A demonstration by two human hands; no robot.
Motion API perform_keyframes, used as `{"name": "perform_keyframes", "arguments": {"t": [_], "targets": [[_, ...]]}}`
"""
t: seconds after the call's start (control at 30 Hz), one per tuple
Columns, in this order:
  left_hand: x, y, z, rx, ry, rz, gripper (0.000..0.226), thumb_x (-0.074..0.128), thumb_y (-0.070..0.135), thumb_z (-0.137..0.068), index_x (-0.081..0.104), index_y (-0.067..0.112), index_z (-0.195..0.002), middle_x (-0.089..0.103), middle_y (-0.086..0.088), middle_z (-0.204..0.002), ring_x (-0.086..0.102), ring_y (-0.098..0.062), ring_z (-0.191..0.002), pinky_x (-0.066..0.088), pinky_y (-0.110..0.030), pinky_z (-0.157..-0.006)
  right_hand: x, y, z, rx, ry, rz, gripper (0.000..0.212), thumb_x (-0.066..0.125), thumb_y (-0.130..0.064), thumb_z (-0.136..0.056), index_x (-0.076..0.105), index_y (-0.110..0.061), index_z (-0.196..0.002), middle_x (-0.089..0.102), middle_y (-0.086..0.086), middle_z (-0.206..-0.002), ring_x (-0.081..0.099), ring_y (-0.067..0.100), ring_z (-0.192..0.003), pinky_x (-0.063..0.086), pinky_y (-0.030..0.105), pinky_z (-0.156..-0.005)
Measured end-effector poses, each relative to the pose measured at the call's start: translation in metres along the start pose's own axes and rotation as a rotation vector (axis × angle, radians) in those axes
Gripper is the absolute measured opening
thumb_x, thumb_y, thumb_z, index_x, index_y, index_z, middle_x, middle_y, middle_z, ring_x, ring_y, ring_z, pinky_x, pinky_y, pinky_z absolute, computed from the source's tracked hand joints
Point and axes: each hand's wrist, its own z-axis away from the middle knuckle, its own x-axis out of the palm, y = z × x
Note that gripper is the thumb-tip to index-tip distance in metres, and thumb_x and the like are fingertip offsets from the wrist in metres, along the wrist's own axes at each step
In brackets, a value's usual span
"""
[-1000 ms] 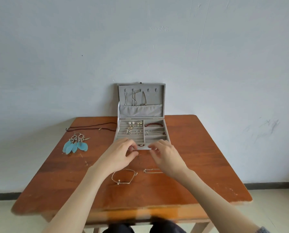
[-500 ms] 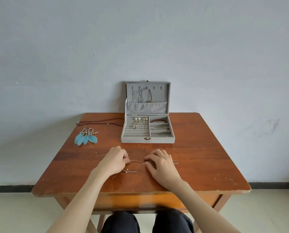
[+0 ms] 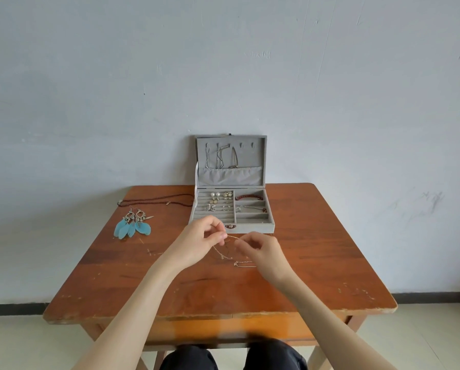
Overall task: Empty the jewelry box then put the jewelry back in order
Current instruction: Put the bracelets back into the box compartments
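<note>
Head view: the left hand [image 3: 199,241] and the right hand [image 3: 260,249] each pinch one end of a thin gold bracelet [image 3: 222,251], lifted just above the table [image 3: 317,263]. The open jewelry box [image 3: 231,209] stands at 12 o'clock. Probably the refilling step; next the bracelet needs an empty compartment.

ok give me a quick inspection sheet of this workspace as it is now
surface: scratched brown wooden table
job's things: grey felt-lined jewelry box, lid open, earrings and bracelets inside; thin gold chain bracelet; blue feather earrings and dark cord necklace on the table left of the box; small silver chain under the right hand
clutter: nothing seen
grippers: left hand and right hand each pinch the gold bracelet above the table
cables: nothing seen
surroundings: pale blue-grey wall
</note>
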Motion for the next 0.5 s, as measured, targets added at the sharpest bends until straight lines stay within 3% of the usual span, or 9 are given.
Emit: {"name": "perform_keyframes", "arguments": {"t": [0.13, 0.27, 0.4, 0.5], "targets": [[0.001, -0.003, -0.008, -0.059, -0.024, 0.119, 0.008, 0.06, 0.022, -0.088, 0.061, 0.029, -0.09, 0.067, 0.01, -0.084, 0.063, -0.01, -0.075, 0.048, -0.024, -0.078, -0.027, 0.001, -0.01, 0.062, 0.021, -0.122, 0.013, 0.065, -0.013, -0.084, 0.067, -0.015, -0.071, 0.065, -0.004, -0.062, 0.054, -0.001, -0.052, 0.041, 0.012, -0.054], [0.011, -0.003, -0.022, -0.121, 0.007, 0.14, 0.008, 0.066, 0.019, -0.084, 0.066, 0.027, -0.085, 0.068, 0.009, -0.078, 0.058, -0.001, -0.058, 0.044, -0.014, -0.066, -0.048, 0.01, -0.024, 0.159, 0.029, -0.182, 0.011, 0.068, -0.013, -0.081, 0.069, -0.013, -0.07, 0.065, -0.005, -0.056, 0.052, 0.005, -0.052, 0.041, 0.018, -0.051], [0.023, 0.001, -0.047, -0.143, 0.109, 0.133, 0.002, 0.067, 0.019, -0.082, 0.068, 0.02, -0.08, 0.069, 0.0, -0.075, 0.06, -0.006, -0.064, 0.046, -0.013, -0.06, -0.061, 0.016, -0.044, 0.208, 0.064, -0.188, 0.009, 0.07, -0.01, -0.079, 0.069, -0.01, -0.07, 0.064, -0.002, -0.058, 0.053, 0.008, -0.053, 0.043, 0.02, -0.053], [0.03, 0.003, -0.071, -0.132, 0.202, 0.082, 0.002, 0.068, 0.019, -0.082, 0.069, 0.017, -0.081, 0.066, 0.007, -0.074, 0.057, 0.002, -0.063, 0.04, -0.004, -0.05, -0.069, 0.02, -0.063, 0.218, 0.118, -0.116, 0.007, 0.07, -0.012, -0.079, 0.069, -0.012, -0.072, 0.065, 0.002, -0.062, 0.055, 0.009, -0.055, 0.044, 0.021, -0.056]]}}
